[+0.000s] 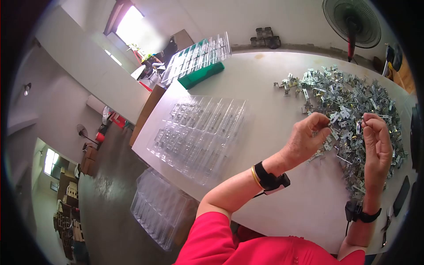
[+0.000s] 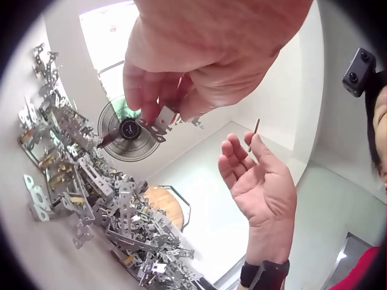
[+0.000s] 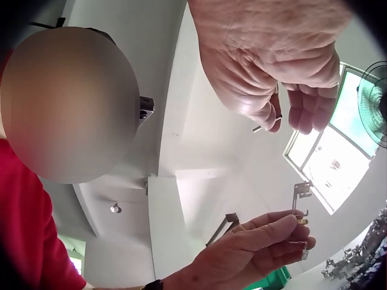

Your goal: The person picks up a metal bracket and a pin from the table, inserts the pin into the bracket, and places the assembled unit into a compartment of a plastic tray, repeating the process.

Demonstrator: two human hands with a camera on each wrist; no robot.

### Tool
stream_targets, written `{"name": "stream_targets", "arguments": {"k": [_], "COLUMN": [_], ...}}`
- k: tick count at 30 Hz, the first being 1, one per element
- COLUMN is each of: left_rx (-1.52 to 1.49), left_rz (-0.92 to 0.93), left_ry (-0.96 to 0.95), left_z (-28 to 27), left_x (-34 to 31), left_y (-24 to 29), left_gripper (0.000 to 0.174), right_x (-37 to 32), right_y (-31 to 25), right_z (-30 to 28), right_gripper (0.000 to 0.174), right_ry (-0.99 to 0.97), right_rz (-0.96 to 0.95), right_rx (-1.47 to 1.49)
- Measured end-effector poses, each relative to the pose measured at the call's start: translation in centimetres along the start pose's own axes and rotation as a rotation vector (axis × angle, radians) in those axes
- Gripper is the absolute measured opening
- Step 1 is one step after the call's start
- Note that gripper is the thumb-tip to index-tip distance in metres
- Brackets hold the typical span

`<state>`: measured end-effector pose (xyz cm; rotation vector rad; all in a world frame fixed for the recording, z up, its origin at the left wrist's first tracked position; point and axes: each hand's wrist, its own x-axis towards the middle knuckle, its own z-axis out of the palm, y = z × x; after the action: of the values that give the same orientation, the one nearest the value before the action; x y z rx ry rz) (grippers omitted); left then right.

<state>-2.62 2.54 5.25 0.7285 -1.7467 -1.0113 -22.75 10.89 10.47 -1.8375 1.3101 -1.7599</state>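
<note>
My left hand is over the left side of a heap of metal parts. In the left wrist view the left hand pinches small metal brackets; in the right wrist view a thin bracket stands up from its fingers. The right hand, raised to the right of it, is apart from the left. Between its thumb and a fingertip it pinches a thin metal pin, whose end also shows in the right wrist view. Its other fingers are slightly bent.
Clear plastic trays with compartments lie on the white table. A green box holding more trays stands at the far edge. Another clear tray is below the table's left edge. A fan stands beyond the table.
</note>
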Motion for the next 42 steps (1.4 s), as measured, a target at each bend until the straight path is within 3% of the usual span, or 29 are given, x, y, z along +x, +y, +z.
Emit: {"name": "stream_targets", "arguments": {"k": [5,9,11,17,20,42], "left_rx": [0.088,0.370,0.402,0.882,1.043,1.279], "left_rz": [0.046,-0.085,-0.224,-0.345,-0.475,-0.728], "left_ry": [0.077,0.158,0.286,0.536,0.517,0.384], "left_z": [-4.8,-12.0,-15.8,-27.3,-31.0,-33.8], "left_x": [-1.6,-3.8,-5.2,-10.9,-13.6,-16.2], "left_y": [2.4,4.4,5.6,5.9,5.6,3.1], "left_gripper": [0.021,0.017,0.017,0.022,0.024,0.019], "right_x": [-0.4,-0.6,-0.7,-1.0,-1.1,-1.4], "right_y": [-1.2,-1.8,-2.0,-2.4,-2.4,-2.8], "right_z": [-0.5,-0.5,-0.4,0.5,1.1,2.1], "right_gripper": [0.009,0.009,0.008,0.009,0.008,0.006], "right_ry": [-0.014,-0.009,-0.010,-0.065,-0.075,-0.154], "right_rz": [-0.039,-0.058,-0.053,-0.046,-0.043,-0.028], "right_rx": [-0.024,0.020,0.037,0.028,0.032,-0.077]}}
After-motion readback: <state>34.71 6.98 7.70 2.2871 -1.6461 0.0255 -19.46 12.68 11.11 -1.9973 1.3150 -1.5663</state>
